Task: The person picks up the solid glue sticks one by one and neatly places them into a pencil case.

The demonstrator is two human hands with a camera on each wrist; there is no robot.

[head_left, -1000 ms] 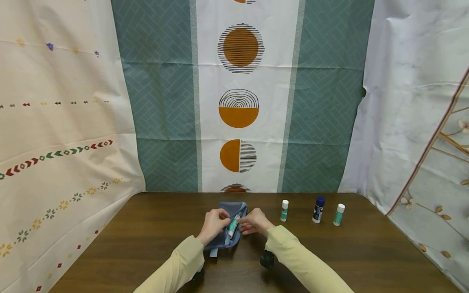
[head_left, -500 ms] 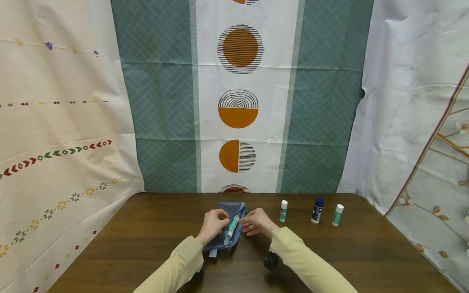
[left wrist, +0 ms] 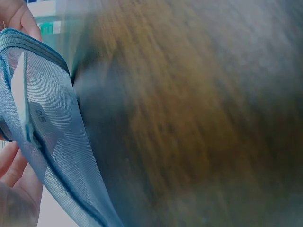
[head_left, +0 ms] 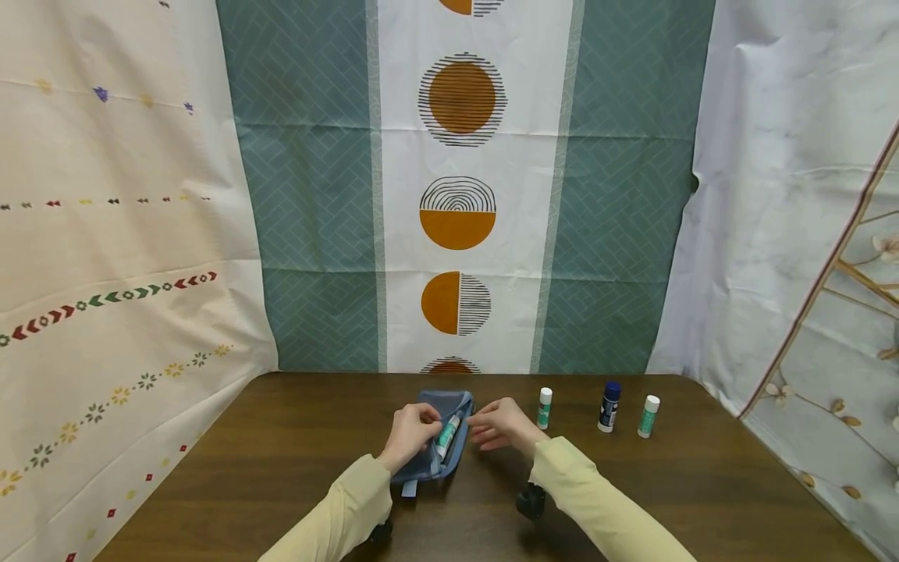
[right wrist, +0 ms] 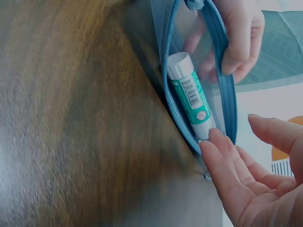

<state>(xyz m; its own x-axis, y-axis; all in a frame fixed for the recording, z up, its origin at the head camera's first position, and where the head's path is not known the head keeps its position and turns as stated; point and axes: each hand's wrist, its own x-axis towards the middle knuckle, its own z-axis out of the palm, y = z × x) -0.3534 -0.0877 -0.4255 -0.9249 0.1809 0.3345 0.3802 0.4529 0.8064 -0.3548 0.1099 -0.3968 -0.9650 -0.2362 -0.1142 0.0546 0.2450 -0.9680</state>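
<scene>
A blue mesh zipper pouch [head_left: 437,400] lies on the table with its zipper parted. My left hand [head_left: 410,435] pinches the pouch's edge between thumb and fingers, keeping the mouth apart. Inside lies a green-and-white glue stick [right wrist: 191,94], its barcode showing in the right wrist view. Just right of the opening is my right hand [head_left: 507,425], thumb apart and fingers extended, holding nothing. In the right wrist view its fingertips [right wrist: 208,144] are right at the glue stick's lower end. The left wrist view shows the mesh side [left wrist: 61,118] up close.
Three more glue sticks stand upright to the right: a slim green-and-white one [head_left: 544,408], a larger dark blue one [head_left: 609,407] and another green-and-white one [head_left: 648,417]. The brown wooden table [head_left: 295,445] ends at a patterned cloth backdrop [head_left: 316,234].
My right hand has drawn back to the right, away from the glue stick in the pouch. My left hand keeps its pinch on the pouch edge.
</scene>
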